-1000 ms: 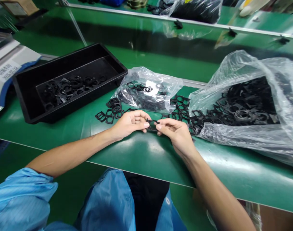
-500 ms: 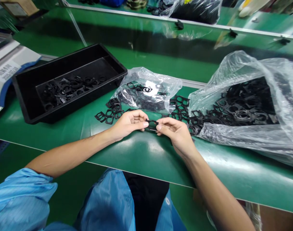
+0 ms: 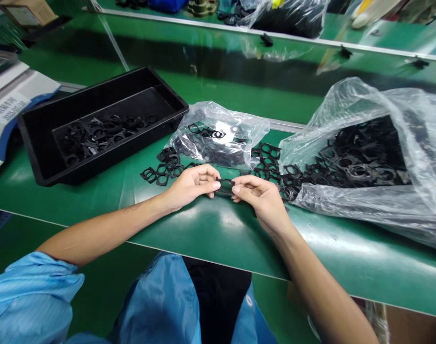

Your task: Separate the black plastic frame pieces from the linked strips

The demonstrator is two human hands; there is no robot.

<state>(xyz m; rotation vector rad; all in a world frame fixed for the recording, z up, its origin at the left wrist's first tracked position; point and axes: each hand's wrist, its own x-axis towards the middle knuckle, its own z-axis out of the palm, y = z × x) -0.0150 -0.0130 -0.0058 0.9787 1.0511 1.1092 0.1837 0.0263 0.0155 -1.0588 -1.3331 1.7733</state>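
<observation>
A small black plastic frame [image 3: 225,193] is held just above the green table between my two hands. My left hand [image 3: 196,185] pinches its left end with thumb and fingers, and my right hand [image 3: 260,195] pinches the right end. Its middle looks open, with table green showing through. Behind my left hand lie several loose black ring-shaped plastic parts [image 3: 162,168]. More such parts [image 3: 266,160] lie behind my right hand, spilling toward a large clear bag [image 3: 361,210] on the right. Fingers cover both ends of the held frame.
A black tray [image 3: 38,162] with many black parts stands at the left, beside a white and blue machine [image 3: 10,110]. A smaller clear bag [image 3: 218,114] of parts lies behind my hands. Beyond it runs a metal-edged ledge [image 3: 203,21] bearing bags and other items.
Both hands keep their hold on the black frame, which has tilted slightly so its opening looks different. The rest of the table is the same.
</observation>
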